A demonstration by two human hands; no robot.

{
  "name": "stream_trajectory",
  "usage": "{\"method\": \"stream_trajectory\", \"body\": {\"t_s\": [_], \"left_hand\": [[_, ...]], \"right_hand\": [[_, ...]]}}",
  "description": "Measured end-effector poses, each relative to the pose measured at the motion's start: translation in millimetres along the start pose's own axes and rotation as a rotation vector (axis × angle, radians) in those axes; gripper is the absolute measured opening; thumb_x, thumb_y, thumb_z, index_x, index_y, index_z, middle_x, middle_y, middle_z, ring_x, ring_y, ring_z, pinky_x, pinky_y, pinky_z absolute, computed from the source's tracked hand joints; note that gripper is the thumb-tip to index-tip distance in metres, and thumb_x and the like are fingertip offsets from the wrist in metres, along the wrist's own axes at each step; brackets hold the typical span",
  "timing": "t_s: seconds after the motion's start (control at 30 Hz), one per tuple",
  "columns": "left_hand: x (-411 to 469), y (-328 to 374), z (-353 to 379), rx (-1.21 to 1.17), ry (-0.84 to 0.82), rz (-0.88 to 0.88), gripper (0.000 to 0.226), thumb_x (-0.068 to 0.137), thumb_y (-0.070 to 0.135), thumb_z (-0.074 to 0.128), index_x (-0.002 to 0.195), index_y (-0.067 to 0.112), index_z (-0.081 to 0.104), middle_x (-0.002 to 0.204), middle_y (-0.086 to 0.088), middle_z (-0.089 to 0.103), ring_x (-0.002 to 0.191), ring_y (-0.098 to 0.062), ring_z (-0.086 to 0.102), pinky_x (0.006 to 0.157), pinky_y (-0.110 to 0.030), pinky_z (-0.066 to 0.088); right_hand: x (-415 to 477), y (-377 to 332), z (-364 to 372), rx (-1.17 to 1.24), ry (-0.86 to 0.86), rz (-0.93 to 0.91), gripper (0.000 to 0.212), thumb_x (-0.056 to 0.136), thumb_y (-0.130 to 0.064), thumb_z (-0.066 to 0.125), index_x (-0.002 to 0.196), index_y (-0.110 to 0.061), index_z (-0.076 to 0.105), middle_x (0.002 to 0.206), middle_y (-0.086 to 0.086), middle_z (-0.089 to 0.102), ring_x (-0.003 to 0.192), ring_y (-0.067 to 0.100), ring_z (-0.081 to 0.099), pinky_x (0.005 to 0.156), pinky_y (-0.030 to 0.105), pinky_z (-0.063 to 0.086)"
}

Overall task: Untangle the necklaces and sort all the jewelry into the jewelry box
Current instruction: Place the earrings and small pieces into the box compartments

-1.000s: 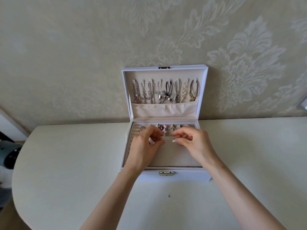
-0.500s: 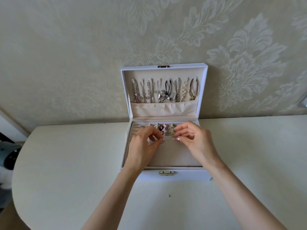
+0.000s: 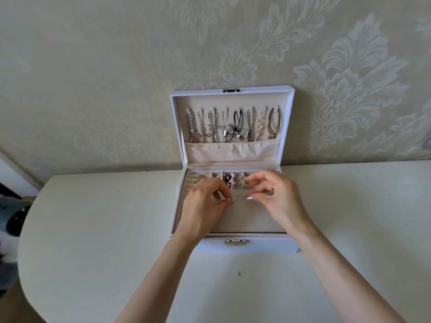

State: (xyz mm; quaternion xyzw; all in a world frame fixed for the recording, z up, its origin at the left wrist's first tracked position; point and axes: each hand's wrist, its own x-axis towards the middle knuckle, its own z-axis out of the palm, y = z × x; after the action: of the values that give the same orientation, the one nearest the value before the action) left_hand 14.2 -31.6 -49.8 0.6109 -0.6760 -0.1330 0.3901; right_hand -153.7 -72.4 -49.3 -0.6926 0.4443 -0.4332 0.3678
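The white jewelry box (image 3: pixel 256 247) stands open on the table, its lid leaning back against the wall. Several necklaces (image 3: pixel 233 127) hang in a row inside the lid above a fabric pocket. Small earrings (image 3: pixel 229 179) fill the tray's back compartments, and rings sit in the ring rolls (image 3: pixel 193 180) at the left. My left hand (image 3: pixel 200 210) hovers over the beige earring pad and pinches a tiny silver earring (image 3: pixel 228 199) at its fingertips. My right hand (image 3: pixel 277 199) is just to the right, fingers spread and curled, wearing a ring. A small stud (image 3: pixel 237 194) sits on the pad between the hands.
The white table (image 3: pixel 93 229) has a rounded left edge. A tiny dark speck (image 3: pixel 239 273) lies on it in front of the box. A blue-grey object (image 3: pixel 14 210) sits off the table at far left. Patterned wallpaper backs the box.
My hands were pinched close together over the pad; they have drawn slightly apart. The right hand's fingers have spread, and the left still pinches.
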Motion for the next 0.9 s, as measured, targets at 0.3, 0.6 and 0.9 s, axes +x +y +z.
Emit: {"method": "stream_trajectory", "body": {"t_s": [0.3,0.6,0.9], "left_hand": [[0,-1,0,-0.055,0.070,-0.048,0.017,0.073,0.013,0.077,0.072,0.020,0.061,0.073,0.013,0.058,0.076,-0.006,0.051,0.060,-0.012,0.036],[0,-2,0,-0.114,0.073,-0.111,0.022,0.074,0.010,0.074,0.081,0.024,0.059,0.075,0.016,0.061,0.071,-0.006,0.052,0.059,-0.011,0.035],[1,-6,-1,-0.142,0.104,-0.202,0.028,0.078,0.010,0.072,0.068,0.030,0.055,0.073,0.013,0.059,0.066,-0.004,0.048,0.059,-0.008,0.035]], "right_hand": [[2,4,1,0.007,0.057,0.017,0.025,0.066,0.015,0.073,0.067,-0.010,0.068,0.080,0.002,0.062,0.063,0.008,0.062,0.065,0.013,0.048],[2,8,0,-0.032,0.135,0.047,0.037,0.066,0.018,0.069,0.061,-0.019,0.065,0.077,-0.001,0.062,0.063,0.009,0.060,0.065,0.014,0.047],[-1,2,-2,0.050,0.218,0.182,0.021,0.071,0.015,0.069,0.067,-0.006,0.069,0.068,-0.002,0.068,0.056,-0.005,0.059,0.058,0.000,0.040]]}}
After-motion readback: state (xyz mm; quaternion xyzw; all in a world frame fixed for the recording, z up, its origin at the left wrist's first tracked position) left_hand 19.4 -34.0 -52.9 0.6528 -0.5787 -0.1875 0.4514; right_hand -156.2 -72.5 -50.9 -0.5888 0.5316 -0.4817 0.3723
